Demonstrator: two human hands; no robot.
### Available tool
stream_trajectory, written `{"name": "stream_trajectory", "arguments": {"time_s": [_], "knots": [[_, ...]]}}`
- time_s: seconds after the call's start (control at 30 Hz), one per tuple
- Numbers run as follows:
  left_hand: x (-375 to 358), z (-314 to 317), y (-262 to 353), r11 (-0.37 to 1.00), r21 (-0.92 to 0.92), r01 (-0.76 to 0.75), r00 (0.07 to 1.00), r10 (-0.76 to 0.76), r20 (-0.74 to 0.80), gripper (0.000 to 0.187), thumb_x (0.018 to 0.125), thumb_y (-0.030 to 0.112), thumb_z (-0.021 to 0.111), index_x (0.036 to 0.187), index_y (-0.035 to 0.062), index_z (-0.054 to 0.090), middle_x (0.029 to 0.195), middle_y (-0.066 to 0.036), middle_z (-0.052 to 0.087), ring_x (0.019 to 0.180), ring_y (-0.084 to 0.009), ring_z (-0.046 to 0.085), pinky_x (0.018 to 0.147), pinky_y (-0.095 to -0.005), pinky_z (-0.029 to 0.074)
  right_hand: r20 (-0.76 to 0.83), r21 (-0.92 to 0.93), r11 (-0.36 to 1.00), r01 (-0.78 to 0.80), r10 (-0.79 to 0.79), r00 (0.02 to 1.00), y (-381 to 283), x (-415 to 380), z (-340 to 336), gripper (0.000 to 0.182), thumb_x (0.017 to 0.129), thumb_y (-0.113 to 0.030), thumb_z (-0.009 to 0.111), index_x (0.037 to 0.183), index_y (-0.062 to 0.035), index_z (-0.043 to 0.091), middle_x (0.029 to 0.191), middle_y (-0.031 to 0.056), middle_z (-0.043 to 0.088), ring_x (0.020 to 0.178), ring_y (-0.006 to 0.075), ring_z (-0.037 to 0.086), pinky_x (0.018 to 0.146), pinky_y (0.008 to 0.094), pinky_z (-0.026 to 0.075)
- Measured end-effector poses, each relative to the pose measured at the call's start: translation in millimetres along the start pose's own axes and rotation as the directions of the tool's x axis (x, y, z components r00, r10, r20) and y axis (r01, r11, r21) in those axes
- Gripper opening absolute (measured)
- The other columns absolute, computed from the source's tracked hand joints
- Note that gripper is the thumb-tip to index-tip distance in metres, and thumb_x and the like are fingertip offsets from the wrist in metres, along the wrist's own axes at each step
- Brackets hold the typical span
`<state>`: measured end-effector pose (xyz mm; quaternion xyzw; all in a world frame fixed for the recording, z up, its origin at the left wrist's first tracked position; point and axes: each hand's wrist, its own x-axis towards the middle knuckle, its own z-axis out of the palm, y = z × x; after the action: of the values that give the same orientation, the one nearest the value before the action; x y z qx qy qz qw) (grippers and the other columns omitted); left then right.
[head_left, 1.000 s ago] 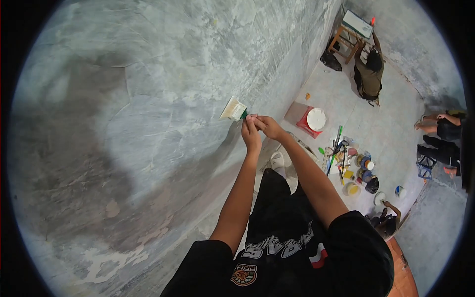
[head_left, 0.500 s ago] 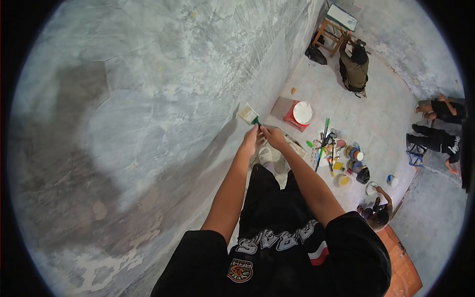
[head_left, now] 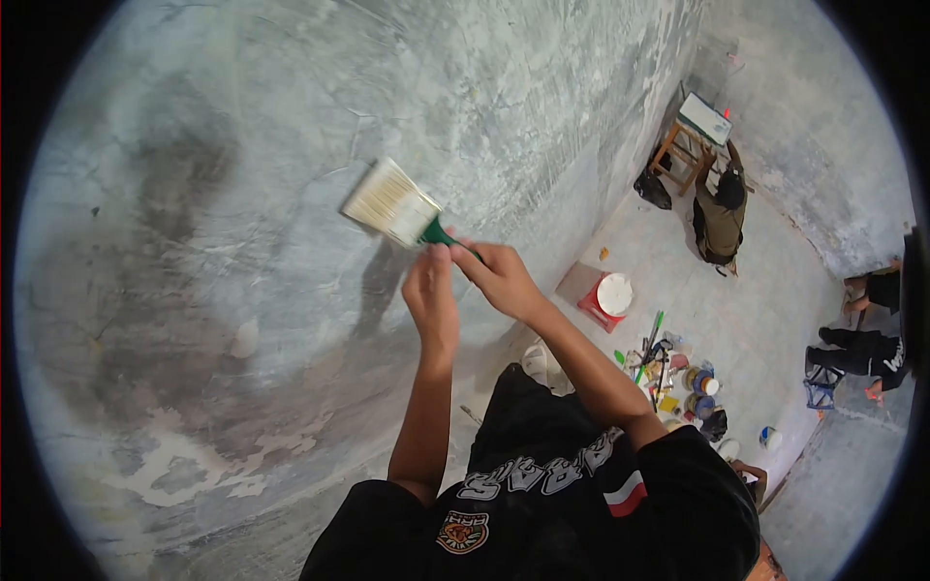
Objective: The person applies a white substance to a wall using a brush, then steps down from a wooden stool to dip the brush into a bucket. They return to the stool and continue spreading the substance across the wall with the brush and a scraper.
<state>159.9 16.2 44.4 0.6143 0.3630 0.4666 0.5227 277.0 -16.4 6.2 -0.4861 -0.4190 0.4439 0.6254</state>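
A wide paintbrush with pale bristles and a green handle is raised in front of the grey patchy wall, its bristles pointing to the upper left. My right hand is closed around the green handle. Close beside it, my left hand has its fingertips drawn together at the handle near the base of the brush; how much it grips there is partly hidden. Whether the bristles touch the wall I cannot tell.
A white-topped bucket stands on a red base. Paint cans and tools lie right of it. One person crouches by a wooden stool; other people are at the far right, another at lower right.
Both hands and the brush have risen up and to the left and look larger. The view has shifted, so the bucket, cans and people sit lower and farther right.
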Motion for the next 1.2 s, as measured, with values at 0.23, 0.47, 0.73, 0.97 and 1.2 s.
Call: {"name": "stream_trajectory", "arguments": {"time_s": [0.23,0.47,0.73,0.97,1.2], "knots": [[43.6,10.5,-50.9,0.989,-0.145,-0.026,0.988,0.003,-0.156,0.037,0.102,0.025,0.062,0.108,-0.0109,0.07,0.1,-0.015,0.074,0.091,-0.0189,0.071,0.085,-0.03,0.053,0.007,-0.138,0.99,-0.001,0.002,1.0,29.9,39.9,-10.9,0.053,0.101,-0.045,0.058,0.089,0.0054,0.07,0.064,0.0123,0.055,0.065,0.0109,0.049,0.063,0.0334,0.046],[-6.7,24.5,-242.3,0.94,0.154,0.304,0.944,-0.276,-0.18,0.04,0.098,0.031,0.066,0.086,-0.0059,0.075,0.077,-0.007,0.073,0.068,-0.0145,0.068,0.066,-0.0291,0.051,-0.116,-0.353,0.829,-0.435,0.423,0.899,207.5,-1.9,-59.2,0.074,0.095,-0.064,0.051,0.085,0.007,0.071,0.072,0.0212,0.065,0.073,0.0275,0.064,0.072,0.0412,0.05],[-36.6,3.5,-329.6,0.335,0.098,0.937,0.327,-0.941,0.089,0.02,0.098,0.024,0.059,0.092,0.0075,0.068,0.088,-0.004,0.069,0.08,-0.0198,0.067,0.072,-0.0369,0.053,-0.28,-0.505,0.6,-0.62,0.566,0.776,318.2,-57.0,-53.1,0.068,0.098,-0.059,0.043,0.101,0.0008,0.074,0.095,0.0341,0.068,0.1,0.051,0.065,0.087,0.0508,0.051],[-104.4,-23.6,-217.9,0.66,-0.083,0.746,0.654,-0.706,0.272,0.026,0.1,0.033,0.061,0.097,0.0079,0.065,0.094,-0.001,0.068,0.088,-0.0127,0.065,0.079,-0.0289,0.051,-0.21,-0.436,0.727,-0.531,0.491,0.845,218.1,-121.0,-29.6,0.065,0.101,-0.055,0.045,0.092,0.0034,0.071,0.076,0.0269,0.068,0.076,0.0382,0.07,0.072,0.0488,0.049],[-94.4,-65.0,-16.6,0.977,0.153,0.151,0.981,-0.129,-0.145,0.026,0.098,0.02,0.066,0.102,-0.0057,0.072,0.086,-0.007,0.074,0.084,-0.0087,0.064,0.078,-0.0277,0.051,0.14,-0.097,0.989,-0.108,0.121,0.983,54.7,-91.2,50.0,0.047,0.107,-0.036,0.052,0.077,0.0009,0.058,0.063,0.0012,0.052,0.061,0.0088,0.046,0.056,0.0318,0.04]]}}
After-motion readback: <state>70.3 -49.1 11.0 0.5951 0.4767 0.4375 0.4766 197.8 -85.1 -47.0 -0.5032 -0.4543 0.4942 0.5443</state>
